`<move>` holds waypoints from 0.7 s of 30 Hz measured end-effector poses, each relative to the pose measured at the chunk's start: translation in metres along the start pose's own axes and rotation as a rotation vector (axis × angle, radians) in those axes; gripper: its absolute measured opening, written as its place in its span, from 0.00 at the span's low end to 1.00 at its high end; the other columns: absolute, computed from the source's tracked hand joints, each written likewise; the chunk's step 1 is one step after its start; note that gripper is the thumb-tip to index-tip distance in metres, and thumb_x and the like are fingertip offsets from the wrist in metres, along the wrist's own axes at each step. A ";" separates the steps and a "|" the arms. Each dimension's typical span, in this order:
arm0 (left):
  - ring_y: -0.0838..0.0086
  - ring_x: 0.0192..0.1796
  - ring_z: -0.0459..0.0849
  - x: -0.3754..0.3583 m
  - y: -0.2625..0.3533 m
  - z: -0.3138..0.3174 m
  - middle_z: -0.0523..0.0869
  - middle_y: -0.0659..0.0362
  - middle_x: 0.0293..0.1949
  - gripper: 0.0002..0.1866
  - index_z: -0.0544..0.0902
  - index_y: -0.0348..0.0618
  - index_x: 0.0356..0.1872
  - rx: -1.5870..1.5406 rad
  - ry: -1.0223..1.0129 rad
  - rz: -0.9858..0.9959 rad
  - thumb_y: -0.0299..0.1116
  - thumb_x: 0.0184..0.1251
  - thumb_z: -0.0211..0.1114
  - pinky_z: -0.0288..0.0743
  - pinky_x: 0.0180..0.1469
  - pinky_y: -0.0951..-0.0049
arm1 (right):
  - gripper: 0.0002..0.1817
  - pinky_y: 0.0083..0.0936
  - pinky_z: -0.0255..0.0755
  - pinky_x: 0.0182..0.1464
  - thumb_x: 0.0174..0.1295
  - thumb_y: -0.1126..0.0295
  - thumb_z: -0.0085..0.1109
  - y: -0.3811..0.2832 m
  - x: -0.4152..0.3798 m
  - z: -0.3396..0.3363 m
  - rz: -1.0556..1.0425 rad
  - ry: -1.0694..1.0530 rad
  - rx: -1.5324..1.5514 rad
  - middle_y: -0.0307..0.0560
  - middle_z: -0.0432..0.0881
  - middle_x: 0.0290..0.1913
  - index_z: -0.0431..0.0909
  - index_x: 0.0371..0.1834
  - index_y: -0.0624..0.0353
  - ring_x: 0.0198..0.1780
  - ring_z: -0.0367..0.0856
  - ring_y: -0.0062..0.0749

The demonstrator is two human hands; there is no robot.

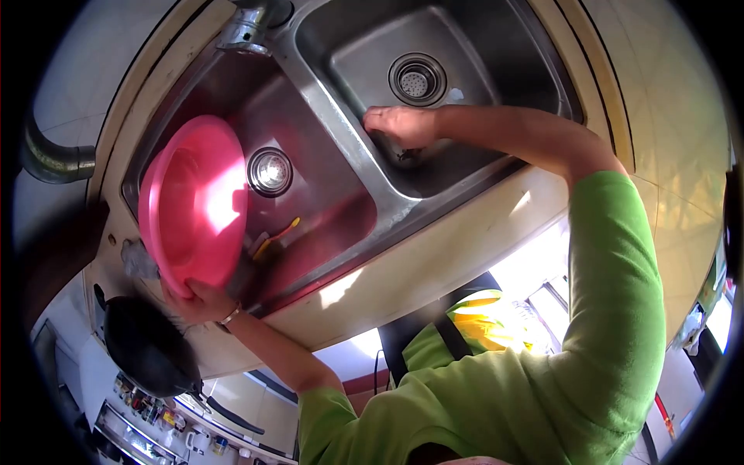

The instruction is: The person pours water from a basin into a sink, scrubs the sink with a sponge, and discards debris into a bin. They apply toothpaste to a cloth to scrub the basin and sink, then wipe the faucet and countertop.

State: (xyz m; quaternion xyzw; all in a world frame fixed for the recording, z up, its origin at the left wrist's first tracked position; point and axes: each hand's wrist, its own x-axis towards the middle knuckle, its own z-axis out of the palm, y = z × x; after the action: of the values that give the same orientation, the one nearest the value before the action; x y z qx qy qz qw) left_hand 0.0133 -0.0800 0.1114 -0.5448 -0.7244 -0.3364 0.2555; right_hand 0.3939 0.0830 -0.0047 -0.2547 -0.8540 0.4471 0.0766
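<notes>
My left hand [194, 301], with a band at the wrist, grips the near rim of a pink plastic basin [190, 209]. The basin is tipped on its side in the left sink bowl [318, 186], its inside facing right. Over in the right sink bowl [465, 46], my right hand [404, 126] is low beside the divider with its fingers curled in. Something small and dark [408, 155] shows just under that hand; what the fingers hold, if anything, is hidden.
A small yellow-and-orange handled brush or tool [277, 238] lies in the left bowl near the drain [270, 172]. The faucet [246, 35] stands behind. A grey cloth [139, 260] and a black pan [147, 345] are at the left. The metal divider [333, 108] separates the bowls.
</notes>
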 end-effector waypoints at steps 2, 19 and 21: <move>0.58 0.39 0.77 -0.001 -0.004 0.000 0.77 0.47 0.40 0.22 0.75 0.32 0.41 -0.013 0.019 0.037 0.44 0.55 0.53 0.70 0.41 0.66 | 0.11 0.31 0.65 0.46 0.44 0.77 0.47 0.003 -0.003 0.014 0.044 -0.028 -0.030 0.52 0.71 0.38 0.69 0.33 0.63 0.45 0.70 0.44; 0.60 0.40 0.77 0.004 0.009 0.000 0.77 0.49 0.40 0.21 0.76 0.36 0.42 -0.007 0.041 0.053 0.44 0.57 0.52 0.70 0.42 0.66 | 0.07 0.32 0.63 0.48 0.43 0.76 0.49 0.019 -0.031 -0.006 0.133 -0.320 -0.340 0.58 0.71 0.36 0.71 0.26 0.67 0.44 0.69 0.46; 0.60 0.40 0.77 0.005 0.008 -0.003 0.77 0.49 0.40 0.22 0.76 0.36 0.42 -0.008 0.035 0.038 0.45 0.57 0.52 0.70 0.42 0.66 | 0.11 0.33 0.63 0.49 0.43 0.76 0.50 0.019 -0.034 -0.010 0.226 -0.320 -0.443 0.57 0.69 0.39 0.69 0.32 0.66 0.44 0.69 0.47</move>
State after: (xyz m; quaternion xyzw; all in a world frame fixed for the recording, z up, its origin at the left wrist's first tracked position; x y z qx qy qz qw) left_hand 0.0198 -0.0778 0.1181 -0.5536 -0.7077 -0.3441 0.2724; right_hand 0.4334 0.0826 -0.0107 -0.2850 -0.8983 0.2899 -0.1666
